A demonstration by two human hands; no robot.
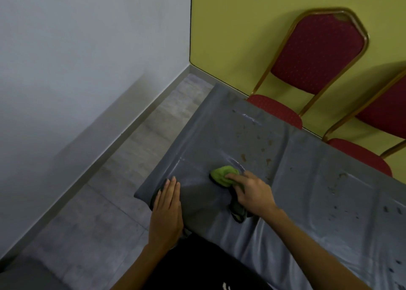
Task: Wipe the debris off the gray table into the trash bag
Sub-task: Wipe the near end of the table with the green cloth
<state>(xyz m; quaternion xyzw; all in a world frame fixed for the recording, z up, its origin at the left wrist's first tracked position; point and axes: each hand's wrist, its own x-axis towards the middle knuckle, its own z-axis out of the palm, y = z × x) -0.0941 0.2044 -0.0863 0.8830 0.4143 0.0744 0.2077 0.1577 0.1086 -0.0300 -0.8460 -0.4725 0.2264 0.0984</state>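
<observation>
Debris [267,161] lies as brownish specks and smears on the gray surface [219,131], just beyond the right grip [252,193] and out to that grip's right, none of it touching the hand. The right grip is grasping a green cloth [222,174]: the forefinger lies along the top of the bunched green part, the other fingers curl around it, and a darker gray part of the cloth trails back under the palm and wrist toward the person. The cloth is pressed down on the surface, and a faint wet streak arcs just past it. To the left of that grip, well apart from it, the left grip [167,210] is released, its fingers straight and together, lying flat on the near corner of the surface. A dark strip shows under its fingertips at the surface's edge, and what it is cannot be told. More specks dot the surface farther to the right of the right grip, and the gray covering is creased in long folds. Beyond the far edge stand a red chair [316,54] and a second red chair [371,157], both gold-framed, against a yellow wall [230,37]. A pale gray wall [77,59] and a gray tiled floor [109,201] lie to the left of the left grip.
</observation>
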